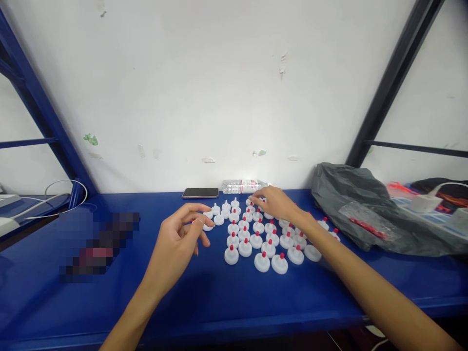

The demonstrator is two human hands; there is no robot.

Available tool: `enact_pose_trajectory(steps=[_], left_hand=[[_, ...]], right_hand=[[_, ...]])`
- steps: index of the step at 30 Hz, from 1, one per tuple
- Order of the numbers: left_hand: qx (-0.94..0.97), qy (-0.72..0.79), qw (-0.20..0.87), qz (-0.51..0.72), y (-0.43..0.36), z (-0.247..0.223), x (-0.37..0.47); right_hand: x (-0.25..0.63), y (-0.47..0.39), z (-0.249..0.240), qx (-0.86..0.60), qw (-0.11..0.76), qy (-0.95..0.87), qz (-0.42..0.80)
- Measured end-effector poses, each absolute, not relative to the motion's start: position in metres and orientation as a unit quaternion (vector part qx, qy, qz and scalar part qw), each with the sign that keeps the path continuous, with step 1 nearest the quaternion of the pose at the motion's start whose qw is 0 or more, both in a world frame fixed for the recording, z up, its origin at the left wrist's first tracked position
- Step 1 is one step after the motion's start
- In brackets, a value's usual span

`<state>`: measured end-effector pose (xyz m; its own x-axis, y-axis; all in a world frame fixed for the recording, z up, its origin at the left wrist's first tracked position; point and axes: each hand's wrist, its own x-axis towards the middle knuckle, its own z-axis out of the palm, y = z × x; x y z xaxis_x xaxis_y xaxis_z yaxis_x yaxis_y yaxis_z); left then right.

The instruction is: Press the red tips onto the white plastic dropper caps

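White round plastic lids with upright nozzles stand in loose rows on the blue table; many nozzles, such as the one on the front lid, wear small red caps. My right hand reaches over the back rows. Its fingertips are pinched at a red cap on a white lid, partly hidden by the fingers. My left hand hovers left of the rows with loosely curled fingers, thumb and index apart. A bit of red shows in that gap; whether the hand touches it is unclear. Uncapped white lids stand just beyond.
Against the wall lie a phone and a clear plastic bottle on its side. A grey plastic bag sits at right, with a clear bag of red caps on it. A pixelated dark object lies left. Blue metal posts flank the table.
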<state>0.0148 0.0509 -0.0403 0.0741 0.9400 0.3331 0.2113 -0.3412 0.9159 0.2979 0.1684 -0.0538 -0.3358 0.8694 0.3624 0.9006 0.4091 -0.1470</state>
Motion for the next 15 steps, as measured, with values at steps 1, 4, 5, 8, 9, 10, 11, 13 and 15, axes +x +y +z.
enact_pose_trajectory(steps=[1, 4, 5, 8, 9, 10, 11, 13, 15], left_hand=[[0.640, 0.450, 0.357, 0.510, 0.051, -0.040, 0.015], [0.640, 0.449, 0.358, 0.510, 0.051, -0.040, 0.014], [0.640, 0.449, 0.358, 0.510, 0.051, -0.040, 0.014], [0.640, 0.449, 0.357, 0.512, 0.051, -0.041, 0.015], [0.639, 0.450, 0.356, 0.513, 0.051, -0.041, 0.016], [0.638, 0.451, 0.354, 0.514, 0.051, -0.041, 0.016], [0.637, 0.453, 0.352, 0.515, 0.051, -0.040, 0.016], [0.632, 0.465, 0.335, 0.521, 0.051, -0.037, 0.012], [0.623, 0.498, 0.288, 0.530, 0.051, -0.033, 0.002]], right_hand=[[0.300, 0.170, -0.053, -0.549, 0.198, -0.811, -0.049], [0.310, 0.176, -0.051, -0.582, 0.202, -0.785, -0.071], [0.315, 0.178, -0.052, -0.591, 0.199, -0.778, -0.071], [0.327, 0.185, -0.057, -0.609, 0.171, -0.773, -0.050], [0.330, 0.187, -0.060, -0.612, 0.158, -0.774, -0.038], [0.332, 0.188, -0.064, -0.615, 0.146, -0.774, -0.026], [0.333, 0.190, -0.067, -0.619, 0.134, -0.774, -0.015], [0.335, 0.192, -0.071, -0.626, 0.115, -0.771, 0.004], [0.336, 0.193, -0.073, -0.629, 0.109, -0.770, 0.012]])
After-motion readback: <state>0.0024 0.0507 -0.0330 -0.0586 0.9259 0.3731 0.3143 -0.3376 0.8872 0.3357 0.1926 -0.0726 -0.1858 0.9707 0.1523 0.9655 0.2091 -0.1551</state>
